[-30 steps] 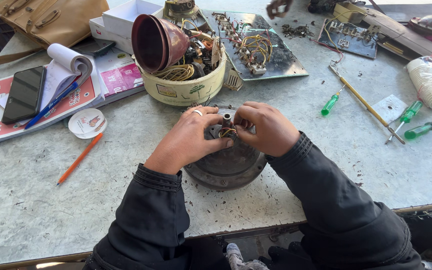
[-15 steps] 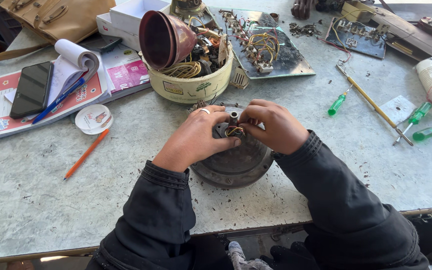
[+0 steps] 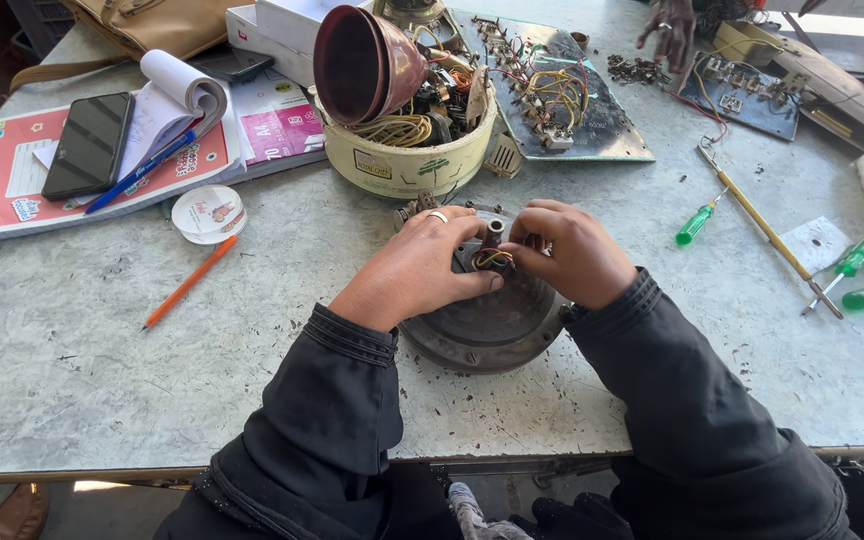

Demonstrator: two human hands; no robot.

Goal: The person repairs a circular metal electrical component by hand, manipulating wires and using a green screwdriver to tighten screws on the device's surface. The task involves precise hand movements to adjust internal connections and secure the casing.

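The left hand (image 3: pixel 420 262) and the right hand (image 3: pixel 570 250) meet over a round grey motor (image 3: pixel 492 325) that lies flat on the table (image 3: pixel 72 390), near its front edge. Both hands rest on the motor's top, fingertips close together around a short shaft (image 3: pixel 494 233) at the centre. Thin yellow and dark wires (image 3: pixel 493 260) come out between them; the fingers of both hands pinch at these wires, the left from below and the right from above. The left hand wears a ring (image 3: pixel 437 216). Exactly which strand each finger grips cannot be told.

Just behind the motor stands a cream tub (image 3: pixel 407 165) full of wire coils and parts, with a maroon funnel (image 3: pixel 362 62) lying tilted on top of it. Behind the tub to the right lies a board (image 3: pixel 562 100) with wiring. To the left are a phone (image 3: pixel 89 145) on a red booklet (image 3: pixel 7 190), a blue pen (image 3: pixel 140 172), a white lid (image 3: pixel 208 213) and an orange pencil (image 3: pixel 190 282). To the right lie green screwdrivers (image 3: pixel 694 223) and a long yellow rod (image 3: pixel 767 230). Another person's hand (image 3: pixel 672 30) reaches over parts at the far edge.
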